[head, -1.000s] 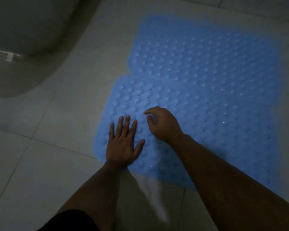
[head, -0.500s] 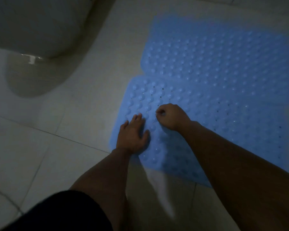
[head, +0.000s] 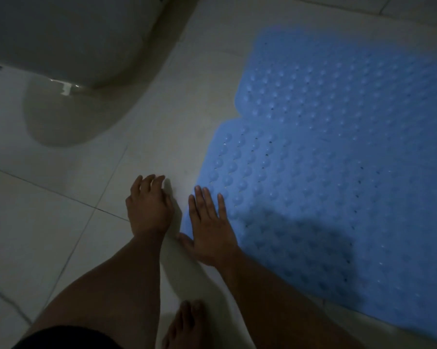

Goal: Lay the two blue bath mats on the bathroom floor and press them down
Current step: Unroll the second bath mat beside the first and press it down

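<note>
So both blue mats are down on the tiled floor (head: 61,222) now, the nearer mat (head: 313,210) overlapping or butting up against the farther mat (head: 351,84), can't quite tell which in this dim light. What's changed in the last second: both hands were on the near left corner of the nearer mat, left one flat and right one curled into a loose fist. Now the left hand (head: 149,210) has slid off the mat completely and sits on the bare tile just beside its edge, fingers loosely bent and holding nothing. The right hand (head: 211,227) has opened up and lies flat, fingers (head: 202,197) straight and slightly spread, palm on the mat's left edge with the thumb hanging off toward the tile. The view has also swung left, so the toilet base (head: 86,84) takes up more of the top left. A bare foot (head: 184,326) shows at the bottom. My read: that corner is getting its last press, and the rest of the mat, off to the right and under the shadow, probably needs the same treatment, since nothing here shows whether it's stuck down.
</note>
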Tool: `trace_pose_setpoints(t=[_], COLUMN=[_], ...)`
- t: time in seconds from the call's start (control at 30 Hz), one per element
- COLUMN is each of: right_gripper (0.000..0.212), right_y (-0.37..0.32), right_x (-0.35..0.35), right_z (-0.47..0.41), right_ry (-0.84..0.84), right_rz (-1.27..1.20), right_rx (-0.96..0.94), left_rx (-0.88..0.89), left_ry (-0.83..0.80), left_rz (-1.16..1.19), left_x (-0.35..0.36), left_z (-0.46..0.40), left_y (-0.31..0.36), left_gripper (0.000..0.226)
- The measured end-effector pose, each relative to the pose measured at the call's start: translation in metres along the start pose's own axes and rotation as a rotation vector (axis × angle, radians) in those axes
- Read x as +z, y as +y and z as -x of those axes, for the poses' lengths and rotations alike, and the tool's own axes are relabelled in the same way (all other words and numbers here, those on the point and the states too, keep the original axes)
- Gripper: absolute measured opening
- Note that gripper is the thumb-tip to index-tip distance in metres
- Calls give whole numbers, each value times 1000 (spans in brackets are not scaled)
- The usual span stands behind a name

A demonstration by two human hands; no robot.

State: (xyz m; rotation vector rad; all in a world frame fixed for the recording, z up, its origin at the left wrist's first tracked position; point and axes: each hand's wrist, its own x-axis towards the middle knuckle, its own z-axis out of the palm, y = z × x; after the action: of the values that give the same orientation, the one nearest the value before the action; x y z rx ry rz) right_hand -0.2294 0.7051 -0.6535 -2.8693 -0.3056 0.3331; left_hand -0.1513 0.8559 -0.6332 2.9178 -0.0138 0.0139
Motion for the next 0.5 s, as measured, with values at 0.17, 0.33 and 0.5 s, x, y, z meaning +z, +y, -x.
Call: trace_pose_setpoints(t=[0.17,0.33,0.5], right_gripper=[99,109,78], right_y=[1,-3,14], right_x=[5,0,-63], right_z=[-7,-6,-34], right_ry=[-10,-120,-343], right_rz=[29,-13,-505], right_rx=[-12,-36,38], left_rx=[-27,-46,-325], left_ry=[-19,43,238], left_rz=[-6,57,319], left_x=[11,9,-18], left_z=[-10,-20,-54], left_y=[-11,-7,20], left_gripper=[45,48,43])
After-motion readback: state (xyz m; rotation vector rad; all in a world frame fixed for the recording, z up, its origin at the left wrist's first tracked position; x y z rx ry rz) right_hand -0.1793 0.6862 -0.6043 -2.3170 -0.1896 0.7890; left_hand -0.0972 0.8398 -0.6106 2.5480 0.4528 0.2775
